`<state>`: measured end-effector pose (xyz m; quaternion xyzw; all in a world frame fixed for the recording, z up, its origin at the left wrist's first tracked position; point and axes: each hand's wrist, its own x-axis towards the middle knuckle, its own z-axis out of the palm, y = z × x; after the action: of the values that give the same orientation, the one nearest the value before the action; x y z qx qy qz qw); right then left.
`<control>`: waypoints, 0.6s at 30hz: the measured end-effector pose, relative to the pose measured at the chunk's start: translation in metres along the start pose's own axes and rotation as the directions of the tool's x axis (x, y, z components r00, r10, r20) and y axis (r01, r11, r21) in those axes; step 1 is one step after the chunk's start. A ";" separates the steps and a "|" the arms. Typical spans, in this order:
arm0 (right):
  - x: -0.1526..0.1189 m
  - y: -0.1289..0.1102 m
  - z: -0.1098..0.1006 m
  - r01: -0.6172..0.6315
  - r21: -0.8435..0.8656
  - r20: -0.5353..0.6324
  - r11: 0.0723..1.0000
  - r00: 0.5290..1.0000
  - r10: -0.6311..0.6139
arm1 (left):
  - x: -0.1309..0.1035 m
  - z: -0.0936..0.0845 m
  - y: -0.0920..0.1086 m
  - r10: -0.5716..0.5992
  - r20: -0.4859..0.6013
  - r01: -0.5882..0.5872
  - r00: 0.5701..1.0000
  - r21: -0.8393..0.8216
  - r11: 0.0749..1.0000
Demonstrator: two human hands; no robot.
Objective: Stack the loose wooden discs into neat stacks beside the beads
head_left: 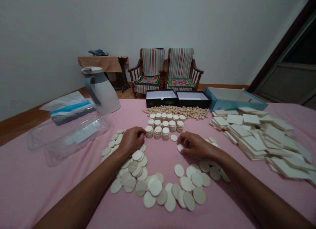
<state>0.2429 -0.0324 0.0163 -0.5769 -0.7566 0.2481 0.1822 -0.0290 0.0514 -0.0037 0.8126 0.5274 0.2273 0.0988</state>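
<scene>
Several short stacks of round wooden discs (165, 133) stand in rows on the pink cloth, with one flat disc (173, 137) at the right end of the front row. My right hand (194, 145) pinches a pale wooden disc (180, 148) just to the right of that flat one. Beside the leftmost front stack (149, 131), my left hand (133, 139) is closed, fingertips curled close to the stack; whether something is in them is hidden. Loose discs (155, 187) lie in a curved spread below and around both hands.
Wooden beads (177, 111) lie behind the stacks, before two black boxes (161, 99) (193, 100) and a blue box (235, 99). Square wooden pieces (251, 140) are heaped at right. A jug (102, 90), clear plastic trays (81, 135) and a blue packet (71, 111) sit at left.
</scene>
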 end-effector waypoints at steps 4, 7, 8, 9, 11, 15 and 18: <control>-0.003 -0.003 0.004 0.051 -0.098 0.019 0.994 0.999 -0.049 | 0.000 0.001 -0.001 -0.003 -0.004 0.002 1.000 -0.005 1.000; -0.002 -0.004 0.004 0.063 -0.118 -0.009 0.991 0.998 -0.064 | 0.001 0.000 0.000 0.001 -0.004 -0.001 1.000 -0.001 1.000; -0.001 -0.005 0.004 0.066 -0.112 -0.036 0.992 0.997 -0.070 | 0.001 0.000 0.000 0.002 -0.003 -0.002 1.000 0.000 1.000; 0.001 -0.005 0.004 0.071 -0.104 -0.069 0.992 0.995 -0.079 | 0.001 -0.001 0.001 0.005 -0.002 -0.005 1.000 0.000 1.000; 0.005 -0.006 0.006 0.097 -0.098 -0.138 0.990 0.984 -0.110 | 0.000 -0.002 0.002 0.010 0.000 -0.010 1.000 -0.001 1.000; 0.016 -0.004 0.018 0.147 -0.125 -0.260 0.981 0.950 -0.175 | -0.001 -0.003 0.003 0.015 -0.001 -0.015 1.000 0.005 1.000; 0.022 -0.002 0.031 0.156 -0.118 -0.346 0.981 0.919 -0.188 | -0.001 -0.002 0.003 0.018 -0.010 -0.018 1.000 -0.001 1.000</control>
<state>0.2179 -0.0171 -0.0076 -0.5509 -0.7691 0.0894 0.3115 -0.0280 0.0490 -0.0011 0.8161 0.5205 0.2327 0.0947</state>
